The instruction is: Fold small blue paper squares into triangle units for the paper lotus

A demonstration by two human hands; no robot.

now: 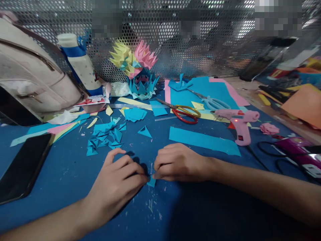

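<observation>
Between my two hands is a small piece of blue paper (151,182), mostly covered by my fingers, low on the blue tabletop. My left hand (122,180) pinches its left side with thumb and forefinger, the other fingers loosely curled. On the other side, my right hand (175,163) has its fingers bent together and grips the same paper. Just beyond lie a pile of folded blue paper triangles (106,134), one separate blue triangle (144,132), a stack of blue paper squares (135,114) and a long blue paper strip (203,141).
A pink glue gun (242,125), red-and-yellow-handled scissors (185,113) and light-blue-handled scissors (213,102) lie beyond my right hand. A black phone (25,167) is at left. Paper flowers (142,83) stand before a perforated metal panel (165,63), near a bottle (81,67) and a bag (32,70).
</observation>
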